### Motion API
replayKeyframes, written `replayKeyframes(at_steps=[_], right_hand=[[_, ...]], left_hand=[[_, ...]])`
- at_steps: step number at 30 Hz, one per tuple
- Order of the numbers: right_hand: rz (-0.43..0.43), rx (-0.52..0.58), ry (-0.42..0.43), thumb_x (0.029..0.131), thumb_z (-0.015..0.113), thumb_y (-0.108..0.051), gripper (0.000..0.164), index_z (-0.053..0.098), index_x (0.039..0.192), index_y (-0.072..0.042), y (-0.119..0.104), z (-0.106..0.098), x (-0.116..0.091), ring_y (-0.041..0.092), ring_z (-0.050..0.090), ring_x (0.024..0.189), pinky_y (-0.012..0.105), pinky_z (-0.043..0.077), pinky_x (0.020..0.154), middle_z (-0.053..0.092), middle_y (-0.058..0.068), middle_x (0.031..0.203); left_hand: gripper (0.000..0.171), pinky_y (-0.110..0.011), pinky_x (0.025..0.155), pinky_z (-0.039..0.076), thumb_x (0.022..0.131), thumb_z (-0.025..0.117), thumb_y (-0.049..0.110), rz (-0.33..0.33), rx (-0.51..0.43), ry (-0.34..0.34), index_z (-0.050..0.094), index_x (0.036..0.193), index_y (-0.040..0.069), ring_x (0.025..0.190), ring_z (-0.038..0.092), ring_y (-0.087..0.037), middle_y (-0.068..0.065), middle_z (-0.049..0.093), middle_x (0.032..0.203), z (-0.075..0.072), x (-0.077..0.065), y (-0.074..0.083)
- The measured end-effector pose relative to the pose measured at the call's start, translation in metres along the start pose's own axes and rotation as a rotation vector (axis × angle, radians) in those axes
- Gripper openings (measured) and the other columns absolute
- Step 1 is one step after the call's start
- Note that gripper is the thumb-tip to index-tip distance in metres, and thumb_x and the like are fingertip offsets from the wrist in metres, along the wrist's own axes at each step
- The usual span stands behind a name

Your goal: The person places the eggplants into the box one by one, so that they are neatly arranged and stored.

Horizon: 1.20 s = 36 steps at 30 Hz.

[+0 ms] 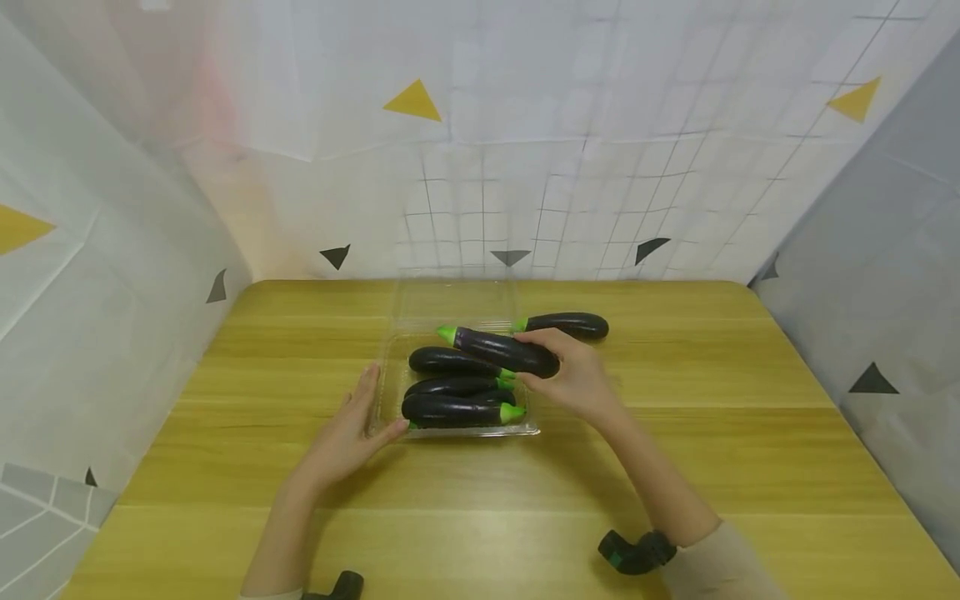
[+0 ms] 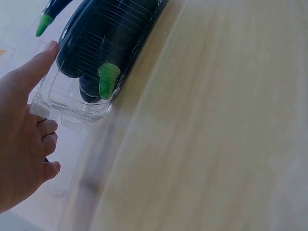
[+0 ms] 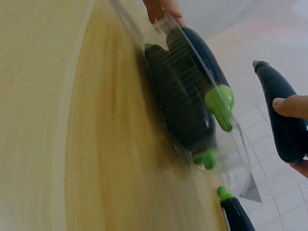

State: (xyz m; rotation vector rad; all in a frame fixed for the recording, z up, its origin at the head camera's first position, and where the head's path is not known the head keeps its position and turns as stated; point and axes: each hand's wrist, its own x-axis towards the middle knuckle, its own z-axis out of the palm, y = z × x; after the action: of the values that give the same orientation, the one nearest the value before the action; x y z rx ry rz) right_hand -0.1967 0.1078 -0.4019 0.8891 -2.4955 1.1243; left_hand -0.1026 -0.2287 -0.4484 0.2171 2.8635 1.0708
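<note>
A clear plastic clamshell box (image 1: 532,430) sits on the table, holding several dark purple eggplants (image 1: 453,410) with bright green stem ends. Its see-through lid (image 1: 453,300) lies back toward the wall. My left hand (image 1: 341,437) rests against the front left corner of the box, thumb along the front and fingers on the left side; in the left wrist view the thumb (image 2: 38,67) lies at the rim. My right hand (image 1: 573,375) grips another eggplant (image 1: 498,347) by its rounded end, above the box's back part, with its green stem (image 3: 257,63) pointing left.
One more eggplant (image 1: 573,325) lies on the wooden table (image 1: 720,467), to the right of the lid and behind my right hand. White patterned sheets (image 1: 480,200) stand around the table's back and sides. Black wrist mounts (image 1: 637,552) are worn on my arms.
</note>
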Motion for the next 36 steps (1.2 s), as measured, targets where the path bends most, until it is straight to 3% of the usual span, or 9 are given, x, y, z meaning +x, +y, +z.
replayKeyframes(at_steps=[11,18,26,32,36], right_hand=[[-0.093,0.015,-0.088,0.074,0.085,-0.018,0.051,0.067,0.122,-0.014,-0.005,0.026,0.009,0.022,0.061,0.112,0.040,0.049,0.095,0.067,0.002,0.117],[-0.064,0.017,-0.173,0.075,0.084,-0.015,0.054,0.065,0.125,-0.012,-0.005,0.039,0.009,0.023,0.060,0.113,0.039,0.051,0.092,0.066,0.003,0.121],[-0.064,-0.056,-0.242,0.078,0.081,-0.015,0.052,0.063,0.127,-0.012,0.000,0.046,0.008,0.024,0.058,0.116,0.040,0.049,0.095,0.063,0.005,0.126],[-0.088,-0.085,-0.262,0.081,0.078,-0.016,0.052,0.061,0.130,-0.012,0.000,0.047,0.009,0.025,0.056,0.118,0.042,0.048,0.097,0.063,0.006,0.127],[-0.067,-0.079,-0.267,0.084,0.076,-0.019,0.054,0.058,0.134,-0.011,0.000,0.047,0.008,0.026,0.054,0.121,0.043,0.046,0.098,0.060,0.007,0.131]], left_hand=[[0.098,-0.067,0.108,0.012,0.088,0.054,0.063,-0.008,0.000,0.003,-0.006,0.155,0.025,0.141,0.005,-0.049,-0.007,-0.003,0.161,0.001,0.001,-0.002],[0.098,-0.065,0.110,0.011,0.089,0.055,0.062,-0.009,-0.003,0.003,-0.006,0.155,0.023,0.142,0.005,-0.047,-0.007,-0.002,0.161,0.000,0.001,-0.001],[0.099,-0.064,0.111,0.011,0.088,0.055,0.062,-0.009,-0.001,0.003,-0.006,0.155,0.023,0.142,0.005,-0.045,-0.007,-0.002,0.161,0.000,0.001,0.000],[0.098,-0.057,0.114,0.008,0.089,0.056,0.060,0.006,0.000,0.006,-0.005,0.155,0.021,0.145,0.004,-0.037,-0.007,-0.002,0.161,0.000,0.001,0.000],[0.098,-0.060,0.113,0.009,0.089,0.056,0.061,0.000,-0.002,0.004,-0.006,0.155,0.023,0.144,0.004,-0.040,-0.007,-0.002,0.161,0.000,0.001,0.000]])
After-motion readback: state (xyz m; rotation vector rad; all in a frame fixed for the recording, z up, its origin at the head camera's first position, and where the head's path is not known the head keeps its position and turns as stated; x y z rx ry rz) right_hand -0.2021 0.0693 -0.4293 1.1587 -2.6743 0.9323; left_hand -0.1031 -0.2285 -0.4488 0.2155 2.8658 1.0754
